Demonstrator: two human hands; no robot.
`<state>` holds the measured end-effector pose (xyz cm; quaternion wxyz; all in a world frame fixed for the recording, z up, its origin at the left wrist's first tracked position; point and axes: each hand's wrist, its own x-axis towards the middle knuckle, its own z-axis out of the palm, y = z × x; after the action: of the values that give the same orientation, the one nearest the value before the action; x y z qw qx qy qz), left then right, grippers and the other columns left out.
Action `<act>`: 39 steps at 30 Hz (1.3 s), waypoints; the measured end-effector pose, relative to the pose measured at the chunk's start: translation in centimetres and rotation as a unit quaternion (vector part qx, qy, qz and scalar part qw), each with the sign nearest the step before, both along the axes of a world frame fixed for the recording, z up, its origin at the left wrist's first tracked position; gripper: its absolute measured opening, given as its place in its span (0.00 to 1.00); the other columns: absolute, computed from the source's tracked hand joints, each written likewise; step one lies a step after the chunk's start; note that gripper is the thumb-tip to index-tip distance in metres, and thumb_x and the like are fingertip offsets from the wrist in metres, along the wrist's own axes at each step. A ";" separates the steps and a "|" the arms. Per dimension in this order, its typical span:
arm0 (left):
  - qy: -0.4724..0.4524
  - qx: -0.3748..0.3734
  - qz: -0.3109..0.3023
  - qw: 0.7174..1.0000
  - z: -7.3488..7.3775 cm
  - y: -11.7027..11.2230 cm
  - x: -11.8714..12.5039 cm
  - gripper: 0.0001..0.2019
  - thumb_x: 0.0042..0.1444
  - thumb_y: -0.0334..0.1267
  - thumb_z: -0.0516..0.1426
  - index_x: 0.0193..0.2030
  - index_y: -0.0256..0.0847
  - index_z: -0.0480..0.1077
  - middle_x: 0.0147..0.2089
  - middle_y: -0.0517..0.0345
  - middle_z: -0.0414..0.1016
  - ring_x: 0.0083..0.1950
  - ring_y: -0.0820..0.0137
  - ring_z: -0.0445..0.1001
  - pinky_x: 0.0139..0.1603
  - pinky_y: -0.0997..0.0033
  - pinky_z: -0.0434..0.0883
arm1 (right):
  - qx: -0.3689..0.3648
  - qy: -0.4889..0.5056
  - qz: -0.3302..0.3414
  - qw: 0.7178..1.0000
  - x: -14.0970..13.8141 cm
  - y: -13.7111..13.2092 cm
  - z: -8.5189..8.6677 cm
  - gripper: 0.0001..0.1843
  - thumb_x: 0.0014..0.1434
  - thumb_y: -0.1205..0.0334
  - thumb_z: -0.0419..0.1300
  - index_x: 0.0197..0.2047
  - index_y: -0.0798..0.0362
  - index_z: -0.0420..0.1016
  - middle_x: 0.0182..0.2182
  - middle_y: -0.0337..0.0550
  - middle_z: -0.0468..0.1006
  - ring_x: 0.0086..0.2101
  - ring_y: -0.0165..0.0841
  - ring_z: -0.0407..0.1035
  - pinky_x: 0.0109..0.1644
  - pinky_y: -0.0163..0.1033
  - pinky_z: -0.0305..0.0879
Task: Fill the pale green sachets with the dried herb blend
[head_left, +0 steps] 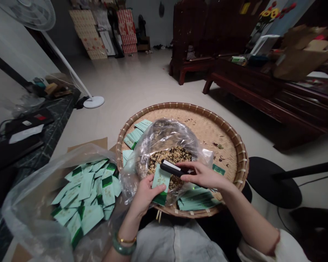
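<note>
Between the thumb and fingers of my left hand (147,191) is a pale green sachet (161,181) with a dark green bottom band, upright. My right hand (200,174) grips a hair straightener (171,168), black with a white strip, its tip at the sachet's top edge. Whether its jaws are closed on the sachet cannot be made out. Behind both hands, a clear plastic bag (177,129) of mixed dry grains (166,156) lies open in a round woven bamboo tray (218,127). Near my right wrist rests a stack of green sachets (198,199).
To the left, a large clear bag (24,203) holds many green sachets (86,193). More sachets (133,138) lie at the tray's left rim. A white standing fan (94,102), a black round base (276,182) and dark wooden furniture (262,94) surround the floor.
</note>
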<state>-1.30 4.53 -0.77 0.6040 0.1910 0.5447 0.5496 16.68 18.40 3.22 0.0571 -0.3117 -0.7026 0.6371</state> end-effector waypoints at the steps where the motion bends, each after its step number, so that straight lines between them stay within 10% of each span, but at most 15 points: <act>1: 0.009 0.003 -0.008 1.000 0.0 0.0 0.0 0.23 0.36 0.39 0.71 0.40 0.33 0.73 0.34 0.50 0.82 0.30 0.68 0.78 0.33 0.73 0.73 | 0.008 -0.004 0.004 1.000 -0.4 -0.1 0.1 0.27 0.52 0.59 0.64 0.56 0.53 0.71 0.50 0.47 0.77 0.48 0.41 0.71 0.53 0.48 0.67; 13: 0.033 -0.015 0.035 0.999 0.0 -0.2 -0.1 0.21 0.41 0.52 0.66 0.34 0.33 0.77 0.27 0.55 0.79 0.27 0.71 0.74 0.29 0.75 0.69 | 0.101 0.010 -0.055 0.993 -1.5 -0.3 -1.5 0.16 0.54 0.62 0.62 0.47 0.55 0.77 0.44 0.47 0.80 0.44 0.41 0.72 0.50 0.47 0.68; 30: 0.069 -0.021 0.117 0.990 0.1 -0.1 -0.1 0.20 0.34 0.50 0.69 0.25 0.35 0.72 0.21 0.59 0.76 0.21 0.75 0.70 0.24 0.78 0.65 | -0.156 0.039 -0.076 0.984 -0.6 -0.1 -1.2 0.25 0.46 0.52 0.69 0.46 0.55 0.77 0.30 0.40 0.77 0.26 0.27 0.67 0.30 0.34 0.67; 39: 0.084 -0.024 0.106 0.991 0.2 0.0 -0.1 0.19 0.36 0.49 0.69 0.24 0.35 0.72 0.21 0.59 0.76 0.21 0.75 0.69 0.23 0.78 0.64 | -0.025 0.004 -0.070 0.997 -0.2 -0.3 -1.3 0.24 0.48 0.55 0.67 0.48 0.56 0.77 0.41 0.47 0.79 0.39 0.36 0.72 0.39 0.39 0.70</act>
<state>-1.39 4.49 -0.60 0.4989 0.1636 0.6238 0.5790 16.53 18.14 1.93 0.0964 -0.3592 -0.6629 0.6498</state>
